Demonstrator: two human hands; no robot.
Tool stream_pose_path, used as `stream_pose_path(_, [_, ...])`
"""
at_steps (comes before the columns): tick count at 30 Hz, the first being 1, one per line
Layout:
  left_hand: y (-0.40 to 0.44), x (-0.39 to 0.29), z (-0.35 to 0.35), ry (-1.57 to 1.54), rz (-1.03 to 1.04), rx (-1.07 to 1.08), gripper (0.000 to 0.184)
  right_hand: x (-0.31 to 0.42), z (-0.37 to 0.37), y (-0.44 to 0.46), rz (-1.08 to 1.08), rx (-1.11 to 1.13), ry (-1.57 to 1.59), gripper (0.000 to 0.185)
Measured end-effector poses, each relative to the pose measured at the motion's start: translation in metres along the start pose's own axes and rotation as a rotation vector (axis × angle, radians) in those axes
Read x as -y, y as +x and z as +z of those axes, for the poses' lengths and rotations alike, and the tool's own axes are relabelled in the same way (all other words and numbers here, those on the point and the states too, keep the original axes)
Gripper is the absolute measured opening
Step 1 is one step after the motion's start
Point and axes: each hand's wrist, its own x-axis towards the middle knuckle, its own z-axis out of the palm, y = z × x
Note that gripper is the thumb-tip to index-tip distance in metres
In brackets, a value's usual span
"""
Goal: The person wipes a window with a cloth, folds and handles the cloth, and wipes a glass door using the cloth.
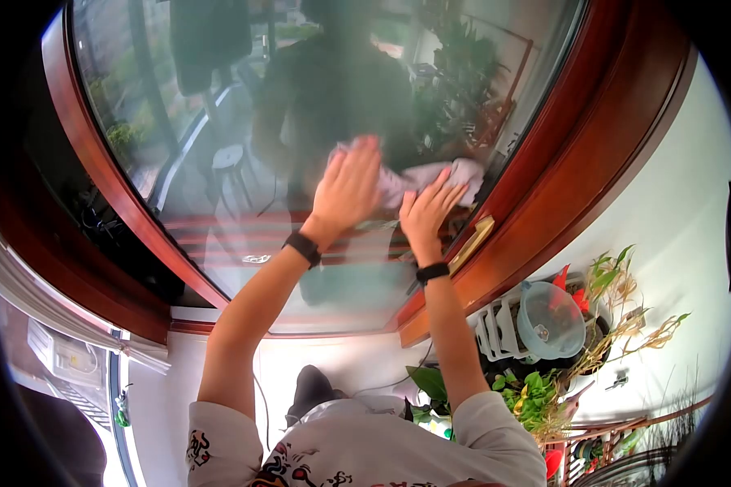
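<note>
A pale pinkish cloth [465,172] lies bunched against the glass pane [325,89] of a wooden-framed door. My left hand [348,188] presses part of it to the pane, fingers straight and close together, and a bit of the fabric shows past the fingertips. The left fingers are slightly blurred. To its right, my right hand [430,209] rests on the other part of the cloth with its fingers stretched and spread. Each wrist wears a dark band. The palms and the cloth beneath them are hidden.
The red-brown door frame [544,174] carries a brass-coloured handle [473,243] close to my right wrist. At the lower right stand potted plants [532,398], a translucent basin [551,319] and a white rack [499,329]. A cord [261,402] runs along the floor. Reflections cover the glass.
</note>
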Motion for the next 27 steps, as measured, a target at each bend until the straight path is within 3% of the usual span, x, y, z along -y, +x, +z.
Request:
stream_pose_path(4, [-0.046,-0.003,0.015,-0.029,0.237,0.088,0.061,-0.004,0.016,-0.098,0.083,0.282,-0.128,0.083])
stream_pose_path(8, [-0.068,-0.007,0.015,-0.098,0.34,0.211,0.06,0.021,-0.004,-0.127,0.263,0.428,0.053,0.077])
stream_pose_path(13, [-0.014,0.0,-0.011,-0.097,0.224,0.172,0.065,0.021,-0.058,-0.045,0.165,0.281,0.231,0.068])
stream_pose_path(15, [0.027,0.008,-0.027,-0.219,0.124,0.076,0.068,0.005,-0.071,0.003,0.088,0.221,0.219,0.069])
stream_pose_path(17, [0.085,0.017,-0.048,-0.141,0.058,-0.078,0.064,-0.002,-0.102,0.077,-0.033,0.098,0.151,0.069])
stream_pose_path(21, [0.127,0.037,-0.063,-0.007,0.121,-0.17,0.062,-0.001,-0.128,0.12,-0.18,-0.055,0.082,0.066])
stream_pose_path(27, [0.1,0.067,-0.074,-0.039,0.192,-0.113,0.063,0.01,-0.098,0.096,-0.138,0.117,0.152,0.07])
